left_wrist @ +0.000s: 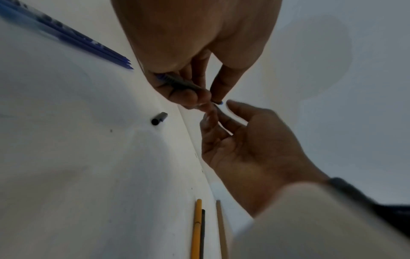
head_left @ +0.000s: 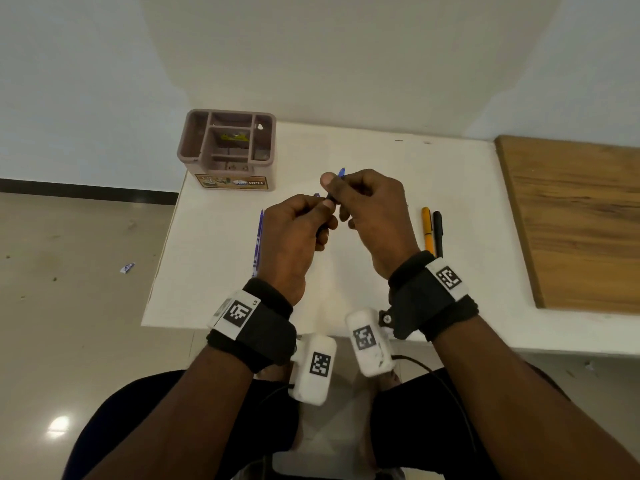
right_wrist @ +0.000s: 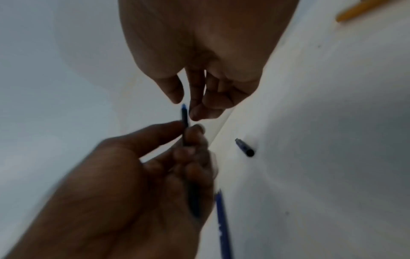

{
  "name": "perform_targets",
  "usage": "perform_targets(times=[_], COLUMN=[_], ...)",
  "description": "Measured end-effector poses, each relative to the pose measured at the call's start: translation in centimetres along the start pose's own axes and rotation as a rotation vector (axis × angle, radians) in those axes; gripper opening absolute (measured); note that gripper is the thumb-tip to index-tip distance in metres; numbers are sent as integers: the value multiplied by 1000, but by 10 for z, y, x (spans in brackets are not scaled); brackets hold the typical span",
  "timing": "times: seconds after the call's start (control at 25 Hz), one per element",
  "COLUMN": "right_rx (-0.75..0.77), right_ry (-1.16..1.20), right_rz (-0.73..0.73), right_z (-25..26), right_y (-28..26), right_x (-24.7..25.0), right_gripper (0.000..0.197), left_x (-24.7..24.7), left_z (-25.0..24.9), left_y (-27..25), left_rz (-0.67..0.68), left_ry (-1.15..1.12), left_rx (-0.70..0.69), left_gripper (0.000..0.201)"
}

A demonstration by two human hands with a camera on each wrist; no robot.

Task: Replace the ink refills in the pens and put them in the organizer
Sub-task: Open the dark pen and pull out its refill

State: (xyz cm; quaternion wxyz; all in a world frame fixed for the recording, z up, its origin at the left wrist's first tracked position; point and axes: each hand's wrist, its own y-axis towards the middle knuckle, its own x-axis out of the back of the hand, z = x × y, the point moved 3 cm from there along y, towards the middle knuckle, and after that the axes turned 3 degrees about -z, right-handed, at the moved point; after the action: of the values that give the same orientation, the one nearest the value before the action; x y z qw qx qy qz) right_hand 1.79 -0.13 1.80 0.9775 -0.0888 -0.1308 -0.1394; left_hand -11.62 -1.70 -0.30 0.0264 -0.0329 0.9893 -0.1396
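Observation:
Above the white table (head_left: 363, 278) my left hand (head_left: 323, 216) grips a dark blue pen (head_left: 331, 198) by its barrel. My right hand (head_left: 336, 184) closes thumb and fingers on the pen's upper end, where the blue tip (head_left: 341, 173) pokes out. In the left wrist view the barrel (left_wrist: 177, 84) lies across my left fingers. The right wrist view shows the tip (right_wrist: 183, 109) between my right thumb and forefinger. The pen's cap (head_left: 317, 195) lies on the table. A brown organizer (head_left: 194, 150) stands at the table's back left.
A bundle of blue refills (head_left: 258, 244) lies left of my left hand. An orange pen (head_left: 427, 233) and a black pen (head_left: 438, 233) lie side by side right of my right hand. A wooden board (head_left: 581, 220) covers the table's right end.

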Motion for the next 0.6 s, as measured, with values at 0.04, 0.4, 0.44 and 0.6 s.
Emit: perform_targets(times=[0.04,0.4,0.44,0.6], right_rx=[33,175,176,178], right_ry=[8,-40,-24,95], right_rz=[-20,50,67,191], right_z=[3,10,9,10], right_y=[-4,-10,-8,-9], right_x=[4,47,50,64], right_gripper=[30,25,25,23], left_x=[-4,-30,-32,-36], left_z=[-2,-7,-7,-13], left_y=[-5,-20,-21,-20], left_rz=[8,82,103,252], left_ry=[8,-39,-71,-262], left_rx=[-35,-61,-37,79], left_gripper=[18,22,23,26])
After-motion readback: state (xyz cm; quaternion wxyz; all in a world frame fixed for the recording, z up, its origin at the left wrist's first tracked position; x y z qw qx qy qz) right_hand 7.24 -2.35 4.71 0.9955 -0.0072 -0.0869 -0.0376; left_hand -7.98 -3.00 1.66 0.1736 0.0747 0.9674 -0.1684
